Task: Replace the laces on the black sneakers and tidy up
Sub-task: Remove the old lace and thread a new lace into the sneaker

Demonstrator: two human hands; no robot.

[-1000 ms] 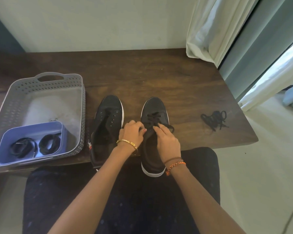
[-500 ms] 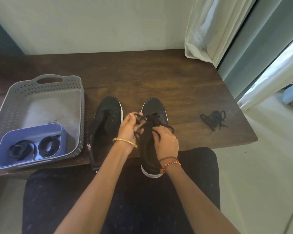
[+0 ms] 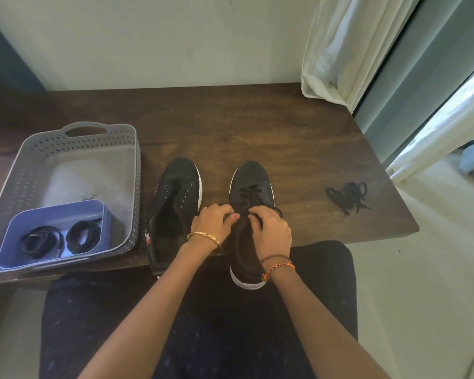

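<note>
Two black sneakers stand side by side, toes away from me, at the table's near edge. The left sneaker (image 3: 175, 198) has bare eyelets and no lace. The right sneaker (image 3: 251, 184) carries a black lace (image 3: 248, 194) crossed through its front eyelets. My left hand (image 3: 215, 224) and my right hand (image 3: 271, 231) sit over the right sneaker's middle eyelets, fingers curled, each pinching a part of the lace. A loose black lace (image 3: 348, 196) lies bundled on the table to the right.
A grey perforated basket (image 3: 66, 149) stands at the left on the dark wooden table (image 3: 230, 124). In its near corner sits a blue tub (image 3: 14, 236) with two coiled black laces (image 3: 60, 237). White curtains (image 3: 340, 50) hang at the back right. My lap lies below the table edge.
Half a second ago my left hand held the lace raised above the shoe; it has come back down beside my right hand at the middle eyelets.
</note>
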